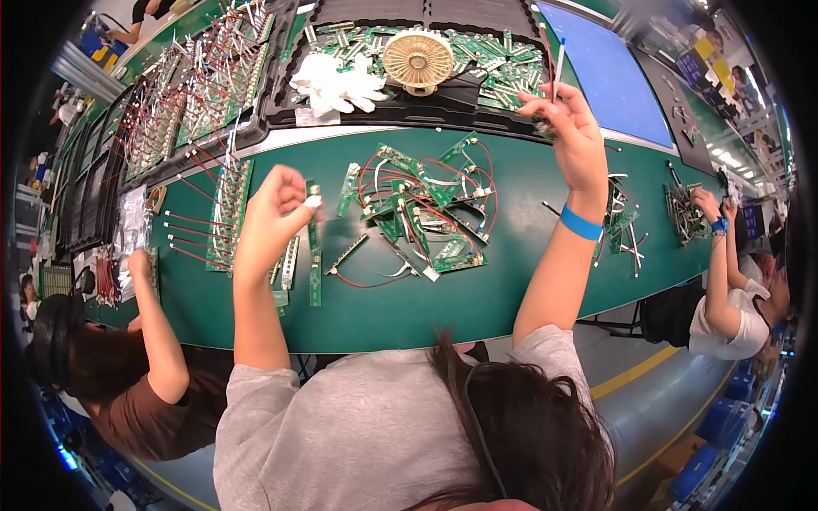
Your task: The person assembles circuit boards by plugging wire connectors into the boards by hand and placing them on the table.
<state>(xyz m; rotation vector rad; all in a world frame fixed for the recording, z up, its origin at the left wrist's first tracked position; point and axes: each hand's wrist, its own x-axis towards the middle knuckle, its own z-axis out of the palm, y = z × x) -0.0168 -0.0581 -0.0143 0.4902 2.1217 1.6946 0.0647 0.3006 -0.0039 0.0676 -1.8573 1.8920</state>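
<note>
Pinching wires (559, 68), right hand (573, 136), left hand (277, 204) at board (315, 268)

One head-worn fisheye camera looks down from close above, with the worktop (383, 317) and both hands (274, 209) (578, 145) around mid-frame.

Illumination was bright and even across the green surface (409, 319), with only faint shadows. Central circuit boards (419, 180) appeared acceptably sharp; white gloves (336, 85) approached overexposure. Fisheye distortion curved straight edges toward a black rim, and the upper right background (635, 21) was blurred.
</note>
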